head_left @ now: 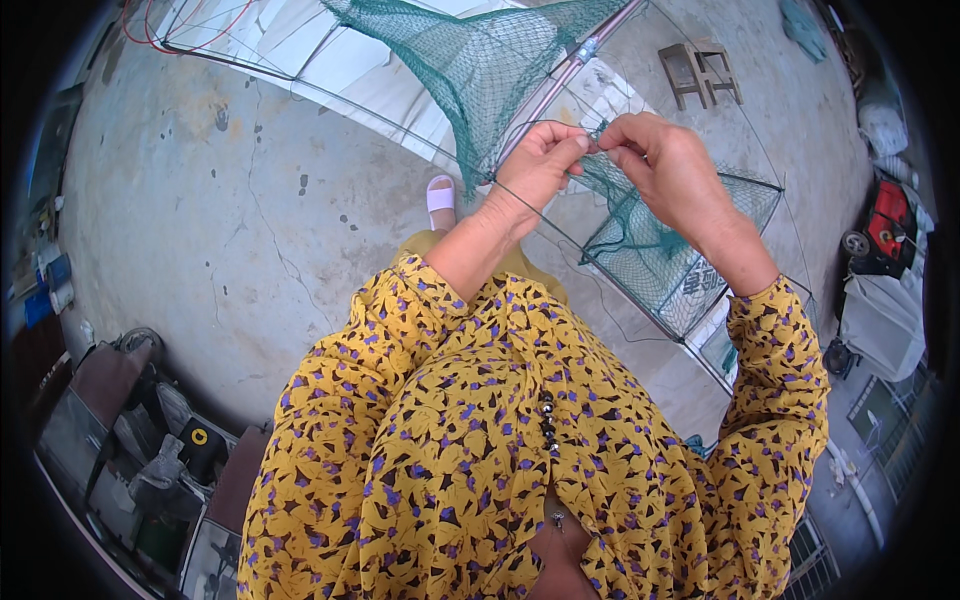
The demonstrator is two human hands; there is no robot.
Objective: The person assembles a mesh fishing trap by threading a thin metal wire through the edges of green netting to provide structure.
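Observation:
Green netting (pixel 500 60) hangs from a slanting metal pole (pixel 560 85) ahead of me. A lower section of mesh (pixel 660 270) is stretched over a dark rectangular wire frame (pixel 635 300) at right. My left hand (pixel 545 160) is closed in a pinch, its fingertips nearly meeting those of my right hand (pixel 660 165). Between them sits a small bunch of green net, pinched by both hands. Thin dark cord runs near my left wrist. Whether a knot or thread lies within the bunch is too small to tell.
White sheeting (pixel 390 90) lies on the concrete floor under the net. A small wooden stool (pixel 698 75) stands far right. Along the right edge are a red wheeled machine (pixel 888 220) and a grey-covered item (pixel 880 325). Brown-seated furniture with bags (pixel 165 450) fills the lower left.

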